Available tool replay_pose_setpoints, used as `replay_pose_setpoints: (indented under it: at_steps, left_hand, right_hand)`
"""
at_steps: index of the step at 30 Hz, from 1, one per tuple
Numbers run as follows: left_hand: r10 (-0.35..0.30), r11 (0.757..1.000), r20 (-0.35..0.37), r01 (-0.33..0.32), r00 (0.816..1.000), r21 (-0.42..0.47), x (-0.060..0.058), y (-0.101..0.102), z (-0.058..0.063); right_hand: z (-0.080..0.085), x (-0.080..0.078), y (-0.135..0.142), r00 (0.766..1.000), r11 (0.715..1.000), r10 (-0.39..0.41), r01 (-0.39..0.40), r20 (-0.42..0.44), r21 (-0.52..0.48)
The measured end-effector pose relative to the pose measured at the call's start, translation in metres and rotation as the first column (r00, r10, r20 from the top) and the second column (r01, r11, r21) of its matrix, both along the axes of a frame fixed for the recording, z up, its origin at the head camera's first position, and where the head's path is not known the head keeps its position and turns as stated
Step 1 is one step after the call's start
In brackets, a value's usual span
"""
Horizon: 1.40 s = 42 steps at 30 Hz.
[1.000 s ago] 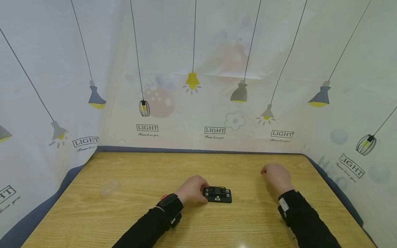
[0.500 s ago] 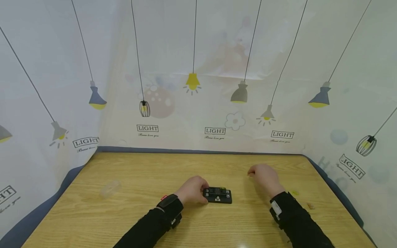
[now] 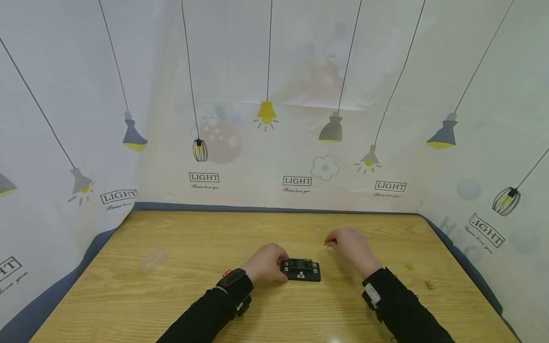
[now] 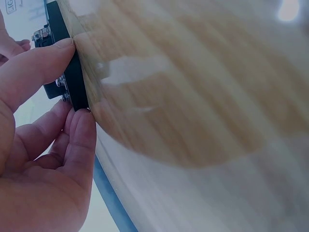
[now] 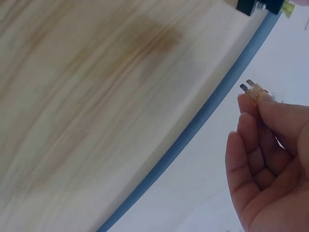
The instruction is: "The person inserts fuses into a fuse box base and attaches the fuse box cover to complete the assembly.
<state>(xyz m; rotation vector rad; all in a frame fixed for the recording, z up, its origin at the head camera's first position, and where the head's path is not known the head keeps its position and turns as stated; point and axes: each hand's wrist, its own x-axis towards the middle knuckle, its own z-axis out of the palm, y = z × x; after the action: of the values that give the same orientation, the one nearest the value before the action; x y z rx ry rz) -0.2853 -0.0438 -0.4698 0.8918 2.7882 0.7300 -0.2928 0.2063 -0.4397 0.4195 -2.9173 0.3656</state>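
A black fuse block (image 3: 305, 271) lies flat on the wooden table, with metal terminals along it and a yellow fuse (image 3: 308, 260) in its upper right part. My left hand (image 3: 264, 263) grips the block's left end, thumb on one side and fingertips at the end edge, as the left wrist view also shows. To the right of the block and apart from it, my right hand (image 3: 349, 247) is above the table. Between its thumb and index finger it pinches an orange blade fuse (image 5: 256, 93), whose two metal prongs stick out past the fingertips.
Right of the right hand lie a small yellow piece (image 3: 409, 266) and a small orange-brown piece (image 3: 430, 285). A clear plastic container (image 3: 153, 261) sits on the left of the table. Printed wall sheets (image 3: 266, 152) enclose the table's back and sides.
My right hand has moved left toward the fuse block, carrying the blade fuse and uncovering the small pieces on the right. The left hand and the block have stayed in place.
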Motion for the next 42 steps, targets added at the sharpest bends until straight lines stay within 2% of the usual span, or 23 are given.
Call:
replay_pose_setpoints:
  at_steps: [7,17,29,42]
  left_hand:
    - [-0.001,1.000,0.007,0.001,1.000,0.005,0.000,0.000,0.001]
    - [-0.007,1.000,0.002,0.007,1.000,0.000,0.000,0.001,0.003]
    - [-0.023,1.000,-0.006,0.023,1.000,0.013,0.000,0.001,0.003]
    - [-0.025,1.000,-0.017,0.025,1.000,0.014,0.001,0.000,0.004]
  right_hand:
    - [0.001,0.004,-0.021,1.000,1.000,0.022,-0.022,0.019,-0.021]
    - [0.005,0.012,-0.040,0.994,0.993,0.108,-0.108,0.000,-0.046]
    - [0.007,0.019,-0.051,0.983,0.981,0.184,-0.185,-0.021,-0.061]
    - [0.002,0.017,-0.057,0.968,0.966,0.249,-0.249,-0.015,-0.072]
